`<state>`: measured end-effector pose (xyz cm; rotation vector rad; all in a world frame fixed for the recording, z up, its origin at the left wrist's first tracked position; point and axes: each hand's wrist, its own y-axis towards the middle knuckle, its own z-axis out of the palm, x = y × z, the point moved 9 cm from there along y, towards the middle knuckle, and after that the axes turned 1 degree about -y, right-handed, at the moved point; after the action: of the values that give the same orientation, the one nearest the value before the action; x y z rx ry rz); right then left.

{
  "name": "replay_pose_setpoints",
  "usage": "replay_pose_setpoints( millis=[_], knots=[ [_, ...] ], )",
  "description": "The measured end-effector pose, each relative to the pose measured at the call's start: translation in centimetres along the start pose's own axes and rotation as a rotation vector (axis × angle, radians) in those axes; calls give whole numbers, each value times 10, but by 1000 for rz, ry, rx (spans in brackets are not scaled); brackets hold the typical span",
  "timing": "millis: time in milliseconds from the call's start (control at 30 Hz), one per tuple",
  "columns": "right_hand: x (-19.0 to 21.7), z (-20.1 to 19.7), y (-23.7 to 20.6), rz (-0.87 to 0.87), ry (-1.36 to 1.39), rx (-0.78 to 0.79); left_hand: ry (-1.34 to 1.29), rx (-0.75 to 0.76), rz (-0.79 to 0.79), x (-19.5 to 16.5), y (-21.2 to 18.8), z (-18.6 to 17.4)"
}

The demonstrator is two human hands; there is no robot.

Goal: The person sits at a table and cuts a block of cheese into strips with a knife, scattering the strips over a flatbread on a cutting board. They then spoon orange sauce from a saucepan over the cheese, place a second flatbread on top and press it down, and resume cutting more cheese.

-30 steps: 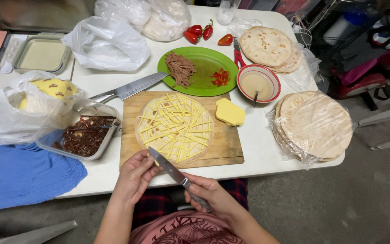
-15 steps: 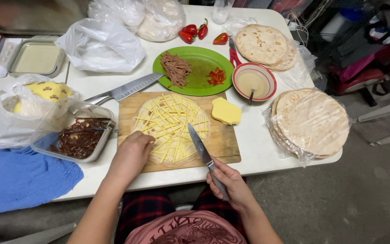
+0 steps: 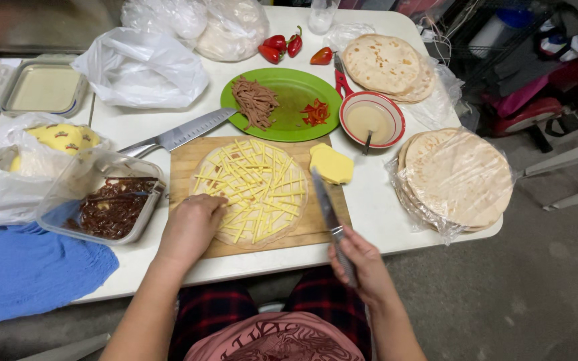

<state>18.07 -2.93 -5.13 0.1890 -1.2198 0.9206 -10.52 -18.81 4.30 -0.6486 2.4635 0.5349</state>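
On wooden cutting board (image 3: 319, 224), centre of white table (image 3: 396, 220): flatbread (image 3: 252, 194) covered with yellow cheese strips (image 3: 262, 177). Left hand (image 3: 190, 227) pressed flat on near left edge of flatbread, fingers curled, gripping nothing; judged to steady it. Right hand (image 3: 362, 264) closed around handle of small knife (image 3: 327, 204), blade angled far over board's right side, beside cheese block (image 3: 331, 164). Second, larger knife (image 3: 182, 134) lies far left of board. Green plate (image 3: 296, 100) of meat strips beyond; wrapped flatbread stack (image 3: 459, 177) at right.

Even, moderately bright light from overhead, soft shadows, mild glare on plastic, slight wide-angle bending at the edges.
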Motion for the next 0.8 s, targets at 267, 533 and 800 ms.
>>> replay_pose_setpoints(
  millis=[267, 533, 800],
  knots=[
    [1, -21, -5, -21, -232, -216, -1193, 71, -510, 14, 9, 56],
    [14, 70, -32, -529, -831, 18, -1782, 60, -568, -17, -5, 122],
    [31, 94, -42, -568, -1036, -61, -1748, -11, -574, -24, -9, 116]
  ],
)
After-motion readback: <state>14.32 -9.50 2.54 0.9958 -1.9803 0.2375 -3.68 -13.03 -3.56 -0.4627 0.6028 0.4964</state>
